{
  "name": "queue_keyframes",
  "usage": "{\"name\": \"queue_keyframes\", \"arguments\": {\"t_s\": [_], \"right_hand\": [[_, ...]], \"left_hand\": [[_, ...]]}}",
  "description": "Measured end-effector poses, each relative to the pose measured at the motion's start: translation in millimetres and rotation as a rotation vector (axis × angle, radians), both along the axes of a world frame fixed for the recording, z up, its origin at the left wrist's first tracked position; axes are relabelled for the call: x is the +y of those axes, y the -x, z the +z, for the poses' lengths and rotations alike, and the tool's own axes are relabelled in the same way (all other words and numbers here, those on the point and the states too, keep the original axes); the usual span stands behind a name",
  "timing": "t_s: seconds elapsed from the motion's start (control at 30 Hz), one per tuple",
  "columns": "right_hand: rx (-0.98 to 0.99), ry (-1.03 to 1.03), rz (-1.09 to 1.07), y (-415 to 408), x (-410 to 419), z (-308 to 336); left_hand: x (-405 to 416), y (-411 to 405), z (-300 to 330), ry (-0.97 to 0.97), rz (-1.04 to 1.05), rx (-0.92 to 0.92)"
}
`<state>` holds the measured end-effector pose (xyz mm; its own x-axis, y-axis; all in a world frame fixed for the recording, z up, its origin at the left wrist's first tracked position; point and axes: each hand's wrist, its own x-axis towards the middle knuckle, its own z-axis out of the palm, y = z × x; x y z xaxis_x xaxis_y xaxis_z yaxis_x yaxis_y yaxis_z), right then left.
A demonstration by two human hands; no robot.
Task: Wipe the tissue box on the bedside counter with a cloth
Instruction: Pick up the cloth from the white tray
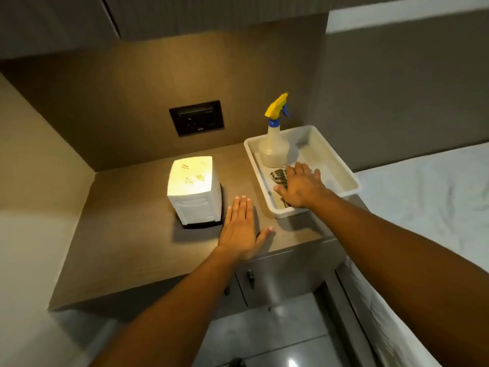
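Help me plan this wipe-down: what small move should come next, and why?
Probably close the right hand on the cloth and lift it from the tray. That hand lies flat over the cloth, not gripping, and the tissue box stands untouched beside the open left hand.

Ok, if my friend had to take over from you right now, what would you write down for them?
Left hand: open, flat on the counter, just right of the tissue box, not touching it.
Right hand: open, spread over the striped cloth in the white tray; no grip on it yet.
Spray bottle stands upright at the back of the tray.
Done: nothing wiped so far, as far as I can see.
Left: pick up the cloth, wipe the box.
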<state>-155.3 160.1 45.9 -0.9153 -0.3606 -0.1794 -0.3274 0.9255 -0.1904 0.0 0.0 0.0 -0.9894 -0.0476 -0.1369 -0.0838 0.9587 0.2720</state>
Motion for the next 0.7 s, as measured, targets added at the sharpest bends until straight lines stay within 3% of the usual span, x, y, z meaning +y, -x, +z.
{"name": "queue_keyframes", "arguments": {"t_s": [0.1, 0.33, 0.7], "right_hand": [[-0.124, -0.117, -0.057, 8, -8, -5], [-0.222, -0.140, -0.053, 13, -17, -11], [-0.044, -0.150, -0.051, 13, -18, 3]], "left_hand": [[0, 10, -6, 0.033, 0.000, -0.009], [-3, 12, -14, 0.051, -0.008, 0.026], [-1, 12, -17, 0.057, -0.009, 0.037]]}}
